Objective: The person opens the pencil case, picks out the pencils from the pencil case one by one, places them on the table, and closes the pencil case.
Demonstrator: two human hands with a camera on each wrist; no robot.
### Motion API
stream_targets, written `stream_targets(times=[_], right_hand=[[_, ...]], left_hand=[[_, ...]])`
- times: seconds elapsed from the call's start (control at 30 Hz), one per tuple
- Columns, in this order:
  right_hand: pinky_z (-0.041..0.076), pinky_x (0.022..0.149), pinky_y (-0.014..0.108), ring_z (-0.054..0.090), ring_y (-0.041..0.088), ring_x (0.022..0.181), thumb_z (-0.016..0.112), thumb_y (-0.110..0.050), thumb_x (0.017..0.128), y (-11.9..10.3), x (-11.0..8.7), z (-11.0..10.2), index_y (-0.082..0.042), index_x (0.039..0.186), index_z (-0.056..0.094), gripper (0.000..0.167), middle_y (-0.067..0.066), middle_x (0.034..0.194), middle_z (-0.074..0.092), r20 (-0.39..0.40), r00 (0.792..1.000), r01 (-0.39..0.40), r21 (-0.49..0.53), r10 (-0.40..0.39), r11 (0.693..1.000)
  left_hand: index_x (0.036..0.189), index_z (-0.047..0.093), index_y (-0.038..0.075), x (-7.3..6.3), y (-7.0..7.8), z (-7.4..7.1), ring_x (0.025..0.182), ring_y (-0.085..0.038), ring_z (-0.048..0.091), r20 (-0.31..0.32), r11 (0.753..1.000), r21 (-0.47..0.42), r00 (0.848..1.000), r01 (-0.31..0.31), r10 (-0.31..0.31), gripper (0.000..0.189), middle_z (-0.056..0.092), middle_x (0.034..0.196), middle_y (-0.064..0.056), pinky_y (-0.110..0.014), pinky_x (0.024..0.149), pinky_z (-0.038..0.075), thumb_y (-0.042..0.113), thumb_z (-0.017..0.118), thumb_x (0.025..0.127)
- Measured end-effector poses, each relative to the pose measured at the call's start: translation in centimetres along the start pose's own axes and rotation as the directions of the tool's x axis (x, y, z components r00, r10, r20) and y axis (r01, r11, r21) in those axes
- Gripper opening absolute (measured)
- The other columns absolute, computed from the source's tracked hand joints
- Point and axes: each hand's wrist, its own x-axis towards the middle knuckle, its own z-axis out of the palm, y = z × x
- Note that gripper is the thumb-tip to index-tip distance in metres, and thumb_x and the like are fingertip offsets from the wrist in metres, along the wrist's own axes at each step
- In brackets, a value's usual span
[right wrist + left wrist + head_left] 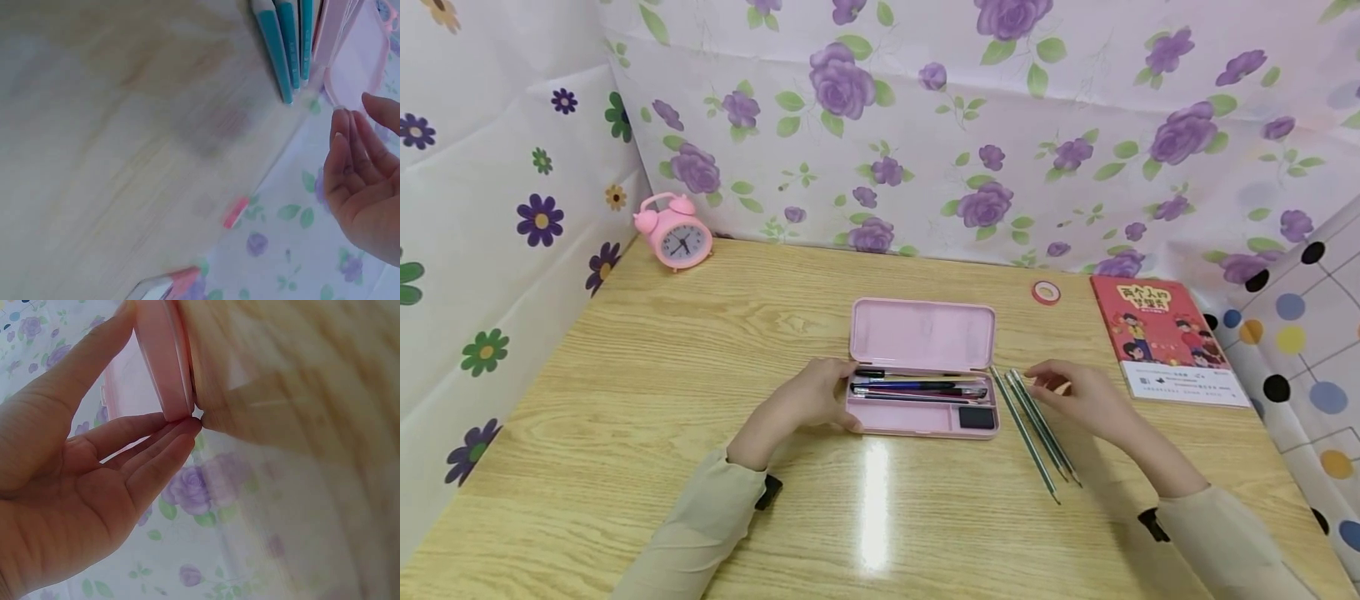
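Note:
An open pink pencil case [898, 417] lies on the table, its lid tilted back. Pens and pencils [917, 387] fill its rear compartment, and a black eraser [976, 417] sits at the front right. My left hand [808, 396] holds the case's left end, thumb at the front and fingers at the back; the left wrist view shows this grip on the case side [164, 359]. To the right of the case lie three teal pencils [275, 50], slanting towards me. Beside their far ends is my right hand [1086, 400], fingers loosely bent, holding nothing.
A red book [1165, 333] lies at the right, with a small roll of red tape [1046, 292] left of it. At the far left corner stands a pink alarm clock [679, 237]. Flowered cloth [925, 125] hangs along the table's back edge.

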Motion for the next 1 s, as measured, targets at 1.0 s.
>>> stream_targets(times=[1.0], right_hand=[[0.051,0.064,0.024,0.056,0.007,0.072,0.074,-0.018,0.080,-5.7,8.5,5.6,-0.011,0.093,0.069,0.016,-0.006,0.080,0.062,0.332,0.830,0.445,0.093,-0.449,0.891]], left_hand=[[0.132,0.049,-0.003,-0.1,0.0,-0.2,0.118,-0.029,0.051,-0.004,1.000,0.001,1.000,-0.006,0.006,0.085,0.058,0.125,-0.017,-0.040,0.106,0.037,0.018,0.088,0.060]])
